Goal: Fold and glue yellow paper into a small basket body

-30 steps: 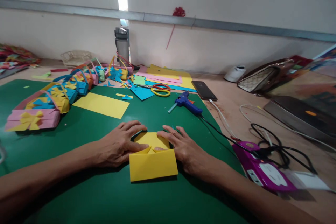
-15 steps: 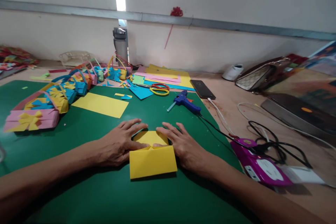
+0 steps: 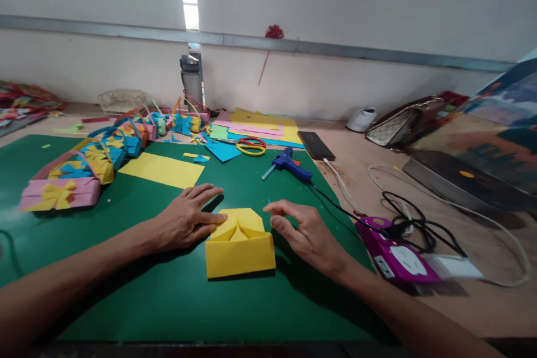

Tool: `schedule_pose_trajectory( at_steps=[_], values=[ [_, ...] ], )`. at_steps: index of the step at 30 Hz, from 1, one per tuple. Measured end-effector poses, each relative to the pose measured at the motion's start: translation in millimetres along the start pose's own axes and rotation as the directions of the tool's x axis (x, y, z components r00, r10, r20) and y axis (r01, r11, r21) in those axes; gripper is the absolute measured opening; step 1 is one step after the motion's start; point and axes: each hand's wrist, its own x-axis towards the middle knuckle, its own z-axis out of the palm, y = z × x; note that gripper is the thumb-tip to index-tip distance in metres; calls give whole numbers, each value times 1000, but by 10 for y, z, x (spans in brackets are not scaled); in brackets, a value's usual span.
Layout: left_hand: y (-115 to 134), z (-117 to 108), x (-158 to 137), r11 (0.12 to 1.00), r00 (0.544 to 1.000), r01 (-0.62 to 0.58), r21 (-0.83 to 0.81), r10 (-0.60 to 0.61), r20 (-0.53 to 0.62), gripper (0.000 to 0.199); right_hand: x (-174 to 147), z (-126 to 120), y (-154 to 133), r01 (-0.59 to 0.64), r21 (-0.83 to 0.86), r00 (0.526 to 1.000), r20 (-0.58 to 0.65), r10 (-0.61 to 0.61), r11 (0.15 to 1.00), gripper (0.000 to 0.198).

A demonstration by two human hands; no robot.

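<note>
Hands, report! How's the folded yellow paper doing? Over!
Left hand touching folded paper. Right hand beside it, seemingly off. Paper partly open on top. Glue gun beyond, not in the way.

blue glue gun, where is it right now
In the head view, the blue glue gun lies right of centre on the green mat, beyond the right hand and just short of the black phone.

Folded yellow paper (image 3: pixel 240 257), partly opened, plain rectangular panel toward viewer. Behind it, folds meet at small central point; far corners cut diagonally. Lies on green surface (image 3: pixel 168 302), roughly centered.
</note>
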Motion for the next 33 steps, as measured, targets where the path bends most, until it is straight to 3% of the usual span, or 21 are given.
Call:
schedule_pose_trajectory(
  at_steps=[7, 9, 11, 13, 15, 17, 19, 21, 25, 27, 33],
  values=[
    [-10, -47, -91, 1000, 996, 19, -21, -20, -83, 26, -157, 90, -143, -39, 124, 997, 75, 29, 992, 24],
    [6, -98, -108, 992, 985, 64, -111, -80, -151, 26, -165, 130, -129, 2, 178, 999, 33, -8, 984, 12],
    [37, -162, -108, 947, 943, 151, -283, -224, -246, 30, -159, 135, -102, 84, 196, 994, -84, -69, 977, 5],
    [93, -226, -84, 827, 861, 236, -511, -421, -285, 37, -145, 105, -65, 171, 173, 962, -241, -126, 970, 4],
    [178, -276, -39, 635, 781, 267, -725, -583, -223, 42, -128, 61, -22, 223, 142, 915, -370, -157, 964, 7],
    [288, -300, 21, 468, 752, 215, -857, -640, -160, 42, -110, 25, 25, 247, 132, 879, -447, -165, 960, 9],
    [406, -296, 84, 372, 760, 148, -916, -636, -135, 33, -90, 8, 70, 262, 149, 858, -489, -159, 954, 11],
    [512, -270, 140, 333, 778, 91, -939, -612, -142, 23, -68, 8, 111, 272, 211, 849, -513, -131, 939, 12],
    [616, -188, 184, 245, 778, -36, -969, -602, -182, 16, -29, 24, 171, 229, 441, 888, -460, 0, 868, 13],
    [606, -152, 167, 235, 787, -27, -972, -595, -166, 16, -14, 30, 191, 182, 528, 917, -396, 51, 830, 14],
    [523, -126, 80, 196, 889, 66, -978, -457, -32, 33, 19, 60, 214, 107, 597, 950, -297, 96, 795, 14]
  ],
)
